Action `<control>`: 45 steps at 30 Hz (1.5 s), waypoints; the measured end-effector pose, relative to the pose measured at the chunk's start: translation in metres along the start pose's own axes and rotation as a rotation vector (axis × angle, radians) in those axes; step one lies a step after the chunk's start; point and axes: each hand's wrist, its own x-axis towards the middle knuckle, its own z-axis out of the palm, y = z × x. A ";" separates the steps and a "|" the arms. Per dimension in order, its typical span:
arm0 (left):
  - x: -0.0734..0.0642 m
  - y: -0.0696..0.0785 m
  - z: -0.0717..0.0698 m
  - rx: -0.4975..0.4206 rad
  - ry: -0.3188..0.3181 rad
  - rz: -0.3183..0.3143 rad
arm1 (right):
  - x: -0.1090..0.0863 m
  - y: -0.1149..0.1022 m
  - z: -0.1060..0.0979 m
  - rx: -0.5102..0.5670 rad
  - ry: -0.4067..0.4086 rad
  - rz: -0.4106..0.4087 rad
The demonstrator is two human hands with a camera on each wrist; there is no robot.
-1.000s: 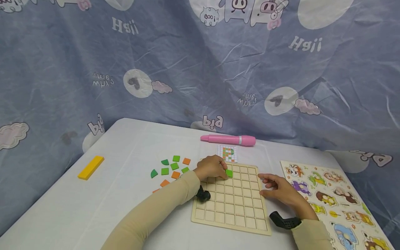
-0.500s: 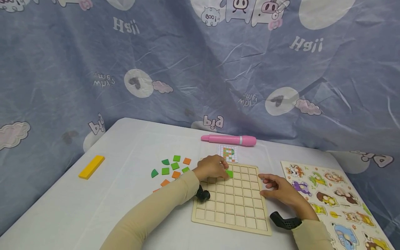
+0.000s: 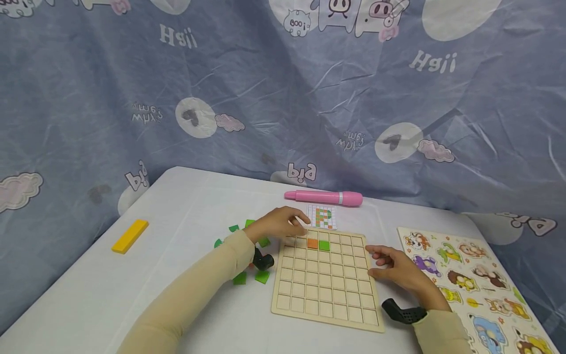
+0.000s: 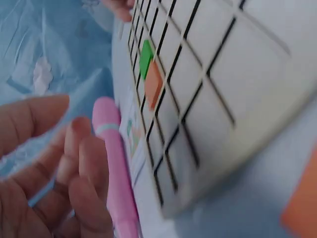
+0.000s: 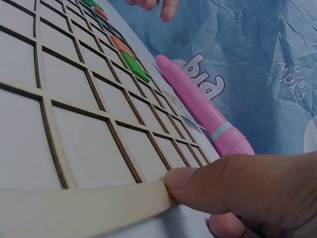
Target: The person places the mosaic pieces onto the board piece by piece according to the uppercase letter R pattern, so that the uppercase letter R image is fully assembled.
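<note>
A square wooden grid board [image 3: 326, 280] lies flat on the table. In its second row from the back, an orange tile [image 3: 312, 244] and a green tile [image 3: 324, 245] sit side by side in neighbouring cells. My left hand [image 3: 278, 222] hovers at the board's back left corner, fingers loosely bent and nothing between them, as the left wrist view also shows. At the right edge, my right hand [image 3: 393, 268] touches the board with thumb and a fingertip set apart; the right wrist view has the thumb [image 5: 198, 181] on the rim.
Loose green tiles [image 3: 262, 277] lie left of the board, partly under the left arm. Behind it are a pattern card [image 3: 323, 217] and a pink pen-shaped thing [image 3: 325, 197]. An animal puzzle board [image 3: 475, 285] stands right, a yellow block [image 3: 130, 236] far left.
My left hand has let go of the orange tile, now visible beside the green one, and moved left and back off the board. The right hand stays where it was.
</note>
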 end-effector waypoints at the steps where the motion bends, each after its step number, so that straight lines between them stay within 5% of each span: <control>1: -0.001 -0.003 -0.005 -0.010 -0.016 0.020 | 0.000 0.000 0.000 0.002 0.000 -0.001; 5: -0.006 -0.013 -0.025 -0.083 -0.082 0.065 | 0.000 0.001 0.000 0.000 0.007 -0.010; 11: -0.011 -0.029 -0.047 -0.118 -0.087 0.086 | 0.001 0.001 0.000 -0.002 0.005 -0.011; 24: -0.011 -0.067 -0.081 -0.141 -0.077 -0.072 | 0.001 0.001 0.000 -0.014 0.019 -0.014; 33: -0.009 -0.083 -0.083 -0.090 -0.069 -0.163 | -0.001 -0.002 0.001 -0.015 0.014 -0.006; 45: -0.007 -0.091 -0.074 -0.044 -0.104 -0.169 | -0.001 -0.001 0.001 -0.012 0.006 -0.011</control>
